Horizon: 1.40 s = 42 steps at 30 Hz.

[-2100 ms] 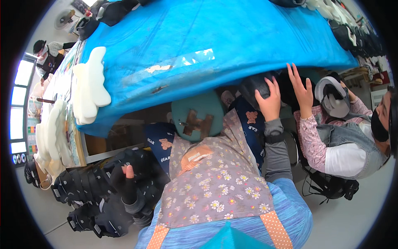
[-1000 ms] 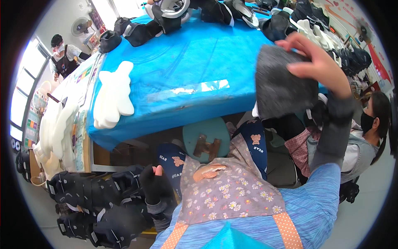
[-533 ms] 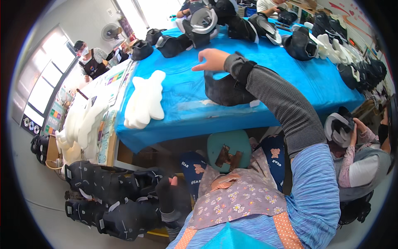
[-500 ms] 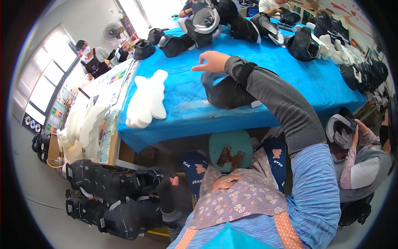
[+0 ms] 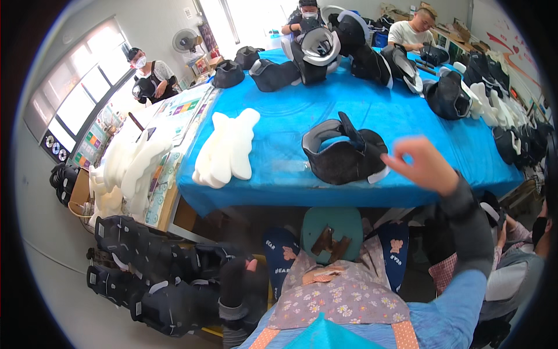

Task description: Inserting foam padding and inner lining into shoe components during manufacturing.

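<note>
- Black padded piece (image 5: 340,168) sits on the blue-covered table (image 5: 276,128), near the middle of the surface's front edge; it curves round an opening, and a dark strap (image 5: 350,129) stands up from its rim
- White tag (image 5: 378,174) sticks out at the piece's lower right end
- Right hand (image 5: 427,166), blurred, is over the front edge just beside that end; fingers loosely curved, thumb apart, a small gap showing between, nothing seen in the grasp; fingertip contact with the piece cannot be told
- Left hand (image 5: 237,285) hangs low, well apart from the surface's left front corner, mostly in a black covering with one fingertip visible; spread or pressed together, cannot tell
- Stacked black pieces (image 5: 174,305) lie just left of that hand
- White foam pieces (image 5: 226,148) lie overlapping near the surface's left front corner
- Row of black items (image 5: 276,75) lines the far edge, some with light linings
- Teal stool (image 5: 351,221), brown tape on its seat, stands below the front edge
</note>
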Each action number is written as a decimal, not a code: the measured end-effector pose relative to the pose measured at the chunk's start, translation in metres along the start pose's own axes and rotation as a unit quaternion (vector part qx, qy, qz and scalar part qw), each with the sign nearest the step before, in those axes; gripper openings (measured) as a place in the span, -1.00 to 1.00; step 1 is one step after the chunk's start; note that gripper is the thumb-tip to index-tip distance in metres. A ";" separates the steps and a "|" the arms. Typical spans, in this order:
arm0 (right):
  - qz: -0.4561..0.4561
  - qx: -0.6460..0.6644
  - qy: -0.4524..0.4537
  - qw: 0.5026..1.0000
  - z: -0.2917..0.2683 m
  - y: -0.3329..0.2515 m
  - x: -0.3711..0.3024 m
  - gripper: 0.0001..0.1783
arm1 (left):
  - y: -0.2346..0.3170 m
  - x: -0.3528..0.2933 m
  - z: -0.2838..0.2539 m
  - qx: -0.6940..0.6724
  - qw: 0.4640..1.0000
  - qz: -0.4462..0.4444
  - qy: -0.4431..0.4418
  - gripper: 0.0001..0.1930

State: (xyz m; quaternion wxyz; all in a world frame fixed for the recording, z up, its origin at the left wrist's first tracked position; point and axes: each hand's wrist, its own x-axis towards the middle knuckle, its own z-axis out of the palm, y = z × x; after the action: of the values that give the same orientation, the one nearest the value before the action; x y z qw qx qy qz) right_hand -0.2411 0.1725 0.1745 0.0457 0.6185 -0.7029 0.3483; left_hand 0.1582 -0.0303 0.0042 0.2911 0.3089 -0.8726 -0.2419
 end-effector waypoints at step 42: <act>-0.032 0.123 -0.095 0.987 0.181 -0.015 -0.156 -0.65 | -0.061 0.247 0.088 0.420 0.901 0.095 0.039 -0.32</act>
State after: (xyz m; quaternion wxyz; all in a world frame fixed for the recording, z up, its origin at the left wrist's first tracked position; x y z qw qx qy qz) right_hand -0.1255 0.2042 -0.0320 -0.0865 0.6716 -0.6360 0.3702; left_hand -0.0336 -0.2197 -0.0071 0.1900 0.3272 -0.9062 0.1886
